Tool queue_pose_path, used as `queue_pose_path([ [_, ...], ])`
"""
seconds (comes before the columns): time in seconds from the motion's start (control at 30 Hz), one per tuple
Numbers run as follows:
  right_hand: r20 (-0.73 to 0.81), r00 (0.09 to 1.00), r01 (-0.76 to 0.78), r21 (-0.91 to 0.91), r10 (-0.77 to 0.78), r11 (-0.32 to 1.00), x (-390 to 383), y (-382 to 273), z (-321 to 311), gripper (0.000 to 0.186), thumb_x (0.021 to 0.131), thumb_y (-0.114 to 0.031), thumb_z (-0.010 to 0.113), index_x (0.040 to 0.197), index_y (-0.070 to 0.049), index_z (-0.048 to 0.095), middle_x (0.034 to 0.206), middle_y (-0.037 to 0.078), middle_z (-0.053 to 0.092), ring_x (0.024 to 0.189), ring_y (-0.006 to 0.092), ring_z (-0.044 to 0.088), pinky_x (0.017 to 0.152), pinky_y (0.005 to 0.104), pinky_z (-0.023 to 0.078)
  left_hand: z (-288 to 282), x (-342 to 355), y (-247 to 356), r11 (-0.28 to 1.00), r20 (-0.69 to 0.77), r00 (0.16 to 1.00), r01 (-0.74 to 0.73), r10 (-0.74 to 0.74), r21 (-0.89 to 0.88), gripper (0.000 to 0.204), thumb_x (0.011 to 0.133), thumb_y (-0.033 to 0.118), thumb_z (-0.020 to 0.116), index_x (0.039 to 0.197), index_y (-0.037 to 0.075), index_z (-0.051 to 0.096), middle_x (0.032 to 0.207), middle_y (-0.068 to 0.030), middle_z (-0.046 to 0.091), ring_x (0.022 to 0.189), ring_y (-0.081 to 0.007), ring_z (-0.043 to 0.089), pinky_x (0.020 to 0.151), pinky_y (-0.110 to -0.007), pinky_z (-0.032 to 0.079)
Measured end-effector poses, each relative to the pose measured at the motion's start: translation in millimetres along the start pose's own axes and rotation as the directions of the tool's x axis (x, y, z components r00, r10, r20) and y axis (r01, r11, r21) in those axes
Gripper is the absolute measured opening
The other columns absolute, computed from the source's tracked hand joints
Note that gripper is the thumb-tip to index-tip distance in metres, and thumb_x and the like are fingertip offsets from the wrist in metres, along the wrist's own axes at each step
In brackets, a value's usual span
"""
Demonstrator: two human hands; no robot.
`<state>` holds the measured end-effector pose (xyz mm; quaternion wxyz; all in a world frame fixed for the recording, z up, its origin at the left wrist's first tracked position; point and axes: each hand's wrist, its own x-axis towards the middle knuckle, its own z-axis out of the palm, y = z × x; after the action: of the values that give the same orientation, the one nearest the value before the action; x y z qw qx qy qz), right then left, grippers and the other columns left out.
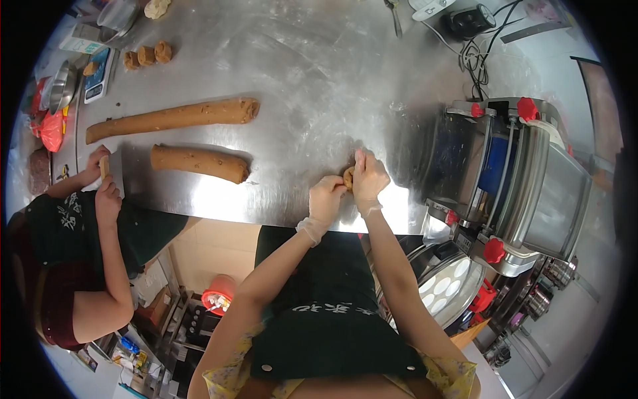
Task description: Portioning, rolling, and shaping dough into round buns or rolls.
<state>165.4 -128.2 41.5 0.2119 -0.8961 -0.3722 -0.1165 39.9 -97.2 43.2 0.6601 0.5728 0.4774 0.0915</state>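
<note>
My gloved left hand (324, 203) pinches the edge of a small brown dough piece (347, 178) at the front of the steel table (306, 53). My gloved right hand (369, 179) grips the same piece from the right, thumb upward, partly hiding it. Left of my hands lie a shorter brown dough log (199, 162) and, behind it, a longer one (171, 120). Several cut dough pieces (147, 56) sit farther back at the left.
At the left, a co-worker (107, 259) holds a wide scraper (114, 187) near a scale (98, 83) and metal bowls (62, 85). A steel machine with red knobs (545, 193) stands at the right. Cables (475, 63) lie behind it; a red bucket (218, 292) is below.
</note>
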Motion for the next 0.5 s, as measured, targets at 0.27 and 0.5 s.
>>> queue_pose_path([
  [0.27, -0.013, 0.995, -0.099, 0.025, 0.100, 0.995, -11.8, 5.8, -0.6, 0.024, 0.096, -0.031, 0.064, 0.083, -0.010, 0.064, 0.067, 0.010, 0.063, 0.057, 0.0290, 0.062, 0.048, 0.0415, 0.048, 9.0, -11.9, 10.4, 0.781, -0.041, 0.876, -0.406, 0.480, 0.475, 0.009, 0.081, 0.009, 0.071, 0.089, 0.011, 0.068, 0.094, -0.0057, 0.064, 0.078, -0.0286, 0.065, 0.063, -0.038, 0.054],
  [0.5, 0.227, 0.909, -0.375, 0.078, 0.350, 0.924, -21.0, 12.5, -14.9, 0.019, 0.095, -0.026, 0.064, 0.081, -0.012, 0.063, 0.073, 0.008, 0.062, 0.065, 0.0274, 0.062, 0.055, 0.0419, 0.050, 13.3, -0.5, 16.9, 0.638, 0.046, 0.824, -0.472, 0.565, 0.609, 0.012, 0.078, 0.008, 0.070, 0.090, 0.012, 0.069, 0.097, -0.0032, 0.064, 0.090, -0.0236, 0.063, 0.069, -0.037, 0.056],
])
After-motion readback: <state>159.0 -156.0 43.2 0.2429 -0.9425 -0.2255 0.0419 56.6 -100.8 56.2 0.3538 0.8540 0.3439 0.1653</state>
